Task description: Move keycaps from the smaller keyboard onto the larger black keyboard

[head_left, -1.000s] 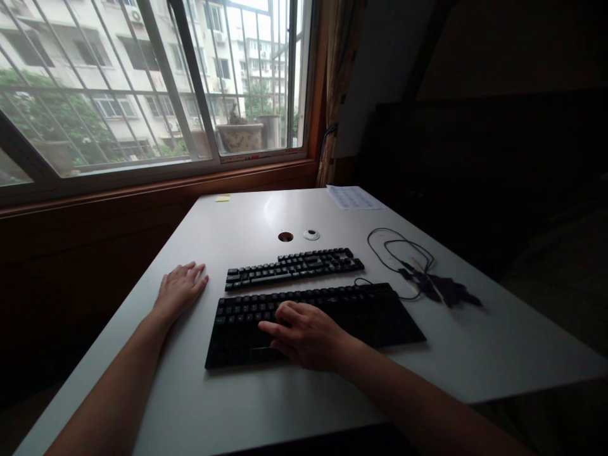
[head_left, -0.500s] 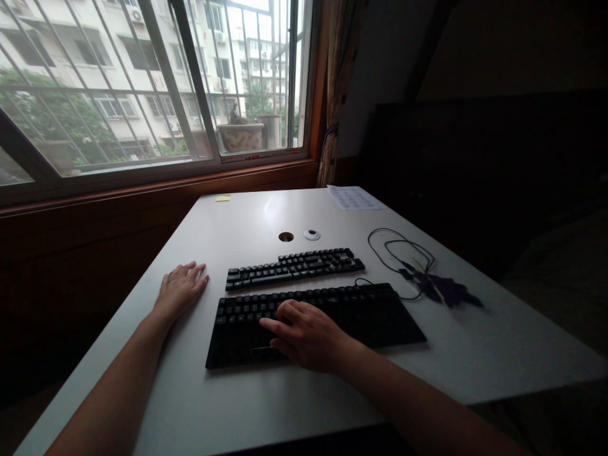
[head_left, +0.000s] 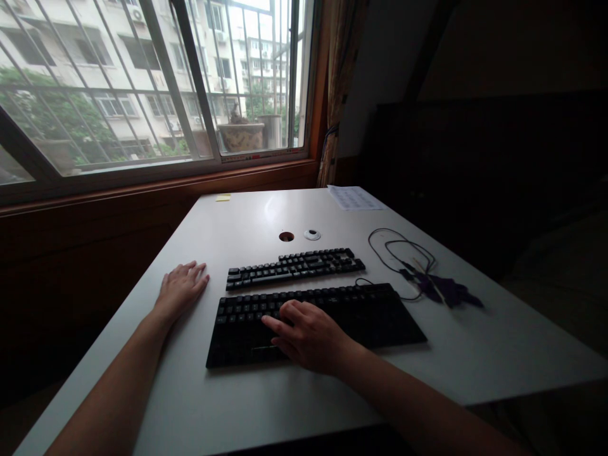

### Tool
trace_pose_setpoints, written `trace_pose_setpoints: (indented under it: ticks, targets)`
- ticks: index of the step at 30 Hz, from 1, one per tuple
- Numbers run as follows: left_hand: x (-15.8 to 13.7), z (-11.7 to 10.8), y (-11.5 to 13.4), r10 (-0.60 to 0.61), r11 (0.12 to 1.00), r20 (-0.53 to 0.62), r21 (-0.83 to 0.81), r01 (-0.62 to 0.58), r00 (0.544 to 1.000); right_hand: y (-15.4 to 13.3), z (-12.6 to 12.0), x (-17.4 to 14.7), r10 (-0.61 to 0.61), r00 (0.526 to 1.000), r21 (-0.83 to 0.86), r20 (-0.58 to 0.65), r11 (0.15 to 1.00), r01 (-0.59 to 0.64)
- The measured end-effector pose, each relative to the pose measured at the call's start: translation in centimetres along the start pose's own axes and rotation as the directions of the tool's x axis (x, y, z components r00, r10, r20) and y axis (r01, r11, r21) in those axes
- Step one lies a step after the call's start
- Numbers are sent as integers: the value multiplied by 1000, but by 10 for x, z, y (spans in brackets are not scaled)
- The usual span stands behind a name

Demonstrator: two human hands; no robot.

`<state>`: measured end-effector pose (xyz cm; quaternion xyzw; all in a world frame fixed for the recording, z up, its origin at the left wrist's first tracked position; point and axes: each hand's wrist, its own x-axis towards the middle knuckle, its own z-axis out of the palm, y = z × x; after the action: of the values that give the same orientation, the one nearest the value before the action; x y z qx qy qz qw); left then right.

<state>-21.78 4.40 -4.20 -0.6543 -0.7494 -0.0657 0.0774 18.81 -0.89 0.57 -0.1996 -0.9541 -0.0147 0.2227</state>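
A black keyboard [head_left: 380,323] lies on the white table, with keycaps on its upper rows and a dark lower part where few caps show. My right hand [head_left: 308,335] is over its middle. The index finger is stretched out, its tip at the end of a keycap row; the thumb sits apart below it and the other fingers curl. No held object shows in this hand. Behind the keyboard stand rows of loose black keycaps [head_left: 266,278]. My left hand [head_left: 182,288] rests flat on the table to their left, fingers spread, holding nothing.
On the right, a coiled black cable [head_left: 375,239] runs by a dark purple cloth-like item [head_left: 446,290] with a thin stick across it. Farther back are a round hole [head_left: 286,237], a white ring cover [head_left: 312,235], printed paper [head_left: 356,197] and a yellow note [head_left: 223,197].
My right hand has shifted very slightly to the right over the keyboard. My left hand has stayed flat in place.
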Motion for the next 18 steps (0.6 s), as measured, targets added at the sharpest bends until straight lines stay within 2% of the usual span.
trace_pose_setpoints:
  ticks: [6, 18]
  targets:
    - [-1, -2, 2, -6, 1000, 3, -4, 6, 1000, -4, -2, 1, -23, 998, -24, 58, 999, 25]
    - [-1, -2, 2, -8, 1000, 6, -10, 8, 1000, -2, -4, -4, -56, 998, -39, 42, 998, 57]
